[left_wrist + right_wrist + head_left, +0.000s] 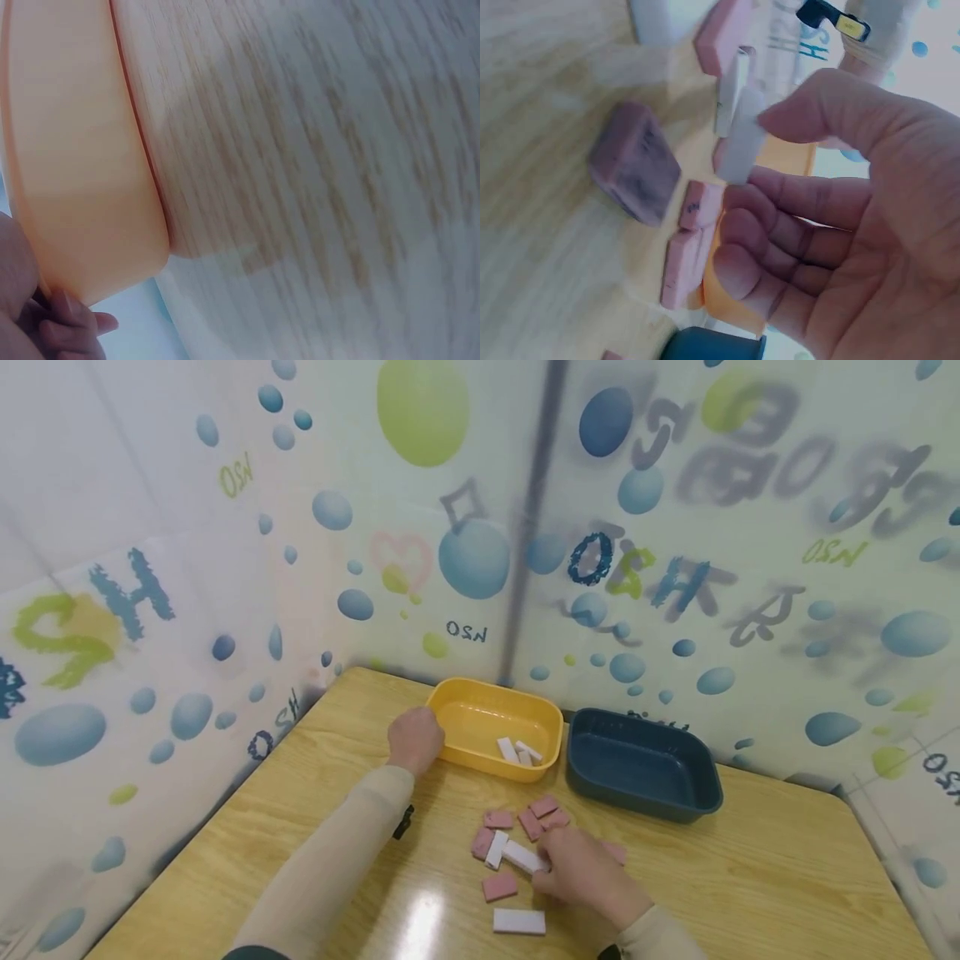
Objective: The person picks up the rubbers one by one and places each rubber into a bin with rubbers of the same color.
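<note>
My left hand (416, 739) grips the left end of a yellow plastic tub (480, 763); in the left wrist view its fingers (67, 330) curl at the tub's corner. Between thumb and index finger, my right hand (588, 872) pinches a white rectangular block (742, 139) above the wooden table. Another white block (496, 849) lies beside it, against a pink block (482, 841). Several more pink blocks (500, 887) are scattered around the right hand. Nearer the front lies a further white block (519, 922). A few white blocks (507, 749) sit inside the tub's right end.
A dark blue tub (645, 793) stands right of the yellow one, with no blocks visible in it. Both tubs are near the table's back edge, close to a patterned curtain (472, 560). The wooden table (787, 877) extends to the right.
</note>
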The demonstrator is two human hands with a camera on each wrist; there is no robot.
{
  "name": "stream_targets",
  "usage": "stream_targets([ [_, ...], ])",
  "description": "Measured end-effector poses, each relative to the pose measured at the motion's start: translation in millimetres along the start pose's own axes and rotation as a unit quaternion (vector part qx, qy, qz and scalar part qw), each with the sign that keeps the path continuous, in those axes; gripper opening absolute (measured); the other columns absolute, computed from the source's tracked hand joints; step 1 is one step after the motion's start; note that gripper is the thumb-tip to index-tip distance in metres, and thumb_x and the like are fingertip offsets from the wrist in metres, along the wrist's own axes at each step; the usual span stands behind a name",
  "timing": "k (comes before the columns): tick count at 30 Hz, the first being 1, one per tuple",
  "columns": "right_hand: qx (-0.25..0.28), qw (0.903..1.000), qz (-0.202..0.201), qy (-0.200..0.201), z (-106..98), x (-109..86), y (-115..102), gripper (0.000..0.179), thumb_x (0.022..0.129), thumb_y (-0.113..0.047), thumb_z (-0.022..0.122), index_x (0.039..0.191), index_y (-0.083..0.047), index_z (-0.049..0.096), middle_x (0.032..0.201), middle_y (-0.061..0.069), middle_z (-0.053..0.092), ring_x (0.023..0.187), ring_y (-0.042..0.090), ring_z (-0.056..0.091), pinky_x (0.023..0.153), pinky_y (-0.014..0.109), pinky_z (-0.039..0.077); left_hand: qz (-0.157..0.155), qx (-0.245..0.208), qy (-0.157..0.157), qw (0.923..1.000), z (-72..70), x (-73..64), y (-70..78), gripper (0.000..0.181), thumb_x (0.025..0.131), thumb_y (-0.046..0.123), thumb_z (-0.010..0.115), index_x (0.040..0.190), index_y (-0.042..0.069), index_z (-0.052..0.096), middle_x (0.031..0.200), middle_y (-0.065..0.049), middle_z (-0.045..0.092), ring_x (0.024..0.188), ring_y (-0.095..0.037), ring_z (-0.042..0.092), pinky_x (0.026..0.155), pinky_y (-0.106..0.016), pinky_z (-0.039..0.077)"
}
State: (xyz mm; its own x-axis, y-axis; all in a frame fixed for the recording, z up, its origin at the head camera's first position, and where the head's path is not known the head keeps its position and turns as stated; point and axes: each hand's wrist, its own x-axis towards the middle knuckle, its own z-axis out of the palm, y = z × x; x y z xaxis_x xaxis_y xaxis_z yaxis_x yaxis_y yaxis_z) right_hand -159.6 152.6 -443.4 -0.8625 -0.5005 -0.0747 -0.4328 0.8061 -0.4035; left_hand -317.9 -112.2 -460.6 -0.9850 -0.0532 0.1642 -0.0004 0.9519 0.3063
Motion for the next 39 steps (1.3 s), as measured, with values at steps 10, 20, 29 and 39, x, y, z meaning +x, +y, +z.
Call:
stream_targets([
  [10,0.001,0.9934,-0.019,0.113,-21.4,8.4,4.8,0.008,0.078,-0.009,0.076,0.083,-0.01,0.07,0.072,-0.006,0.053,0.064,0.007,0.045,0.057,0.023,0.039,-0.001,0.002,-0.001,1.0,-1.6,0.3,1.3,0.033,0.093,0.007,0.058,0.06,0.008,0.056,0.062,-0.008,0.056,0.054,-0.018,0.052,0.047,-0.034,0.047],
  [20,-0.001,0.9853,0.0,0.171,-32.3,20.9,12.9,0.008,0.079,-0.013,0.078,0.077,-0.008,0.071,0.072,0.001,0.054,0.063,0.01,0.044,0.056,0.026,0.039,-0.003,-0.004,-0.007,1.0,-2.1,-0.6,1.5,0.034,0.094,0.006,0.057,0.061,0.008,0.056,0.061,-0.007,0.056,0.054,-0.018,0.053,0.046,-0.033,0.046],
  [29,-0.005,0.9832,0.036,0.179,-39.8,36.5,18.4,0.012,0.083,-0.012,0.08,0.082,-0.005,0.071,0.077,0.003,0.055,0.066,0.015,0.046,0.06,0.03,0.043,-0.002,-0.002,-0.002,1.0,-0.8,-1.0,-0.6,0.032,0.094,0.007,0.057,0.062,0.008,0.057,0.062,-0.008,0.056,0.055,-0.019,0.054,0.047,-0.034,0.047],
  [39,-0.009,0.9818,0.07,0.176,-44.9,58.9,25.7,0.013,0.085,-0.013,0.074,0.079,-0.006,0.065,0.081,0.005,0.056,0.07,0.019,0.049,0.064,0.034,0.046,-0.001,-0.003,0.013,0.9999,-2.4,-2.4,0.8,0.031,0.092,0.006,0.059,0.062,0.007,0.057,0.061,-0.008,0.056,0.055,-0.02,0.055,0.047,-0.037,0.048],
])
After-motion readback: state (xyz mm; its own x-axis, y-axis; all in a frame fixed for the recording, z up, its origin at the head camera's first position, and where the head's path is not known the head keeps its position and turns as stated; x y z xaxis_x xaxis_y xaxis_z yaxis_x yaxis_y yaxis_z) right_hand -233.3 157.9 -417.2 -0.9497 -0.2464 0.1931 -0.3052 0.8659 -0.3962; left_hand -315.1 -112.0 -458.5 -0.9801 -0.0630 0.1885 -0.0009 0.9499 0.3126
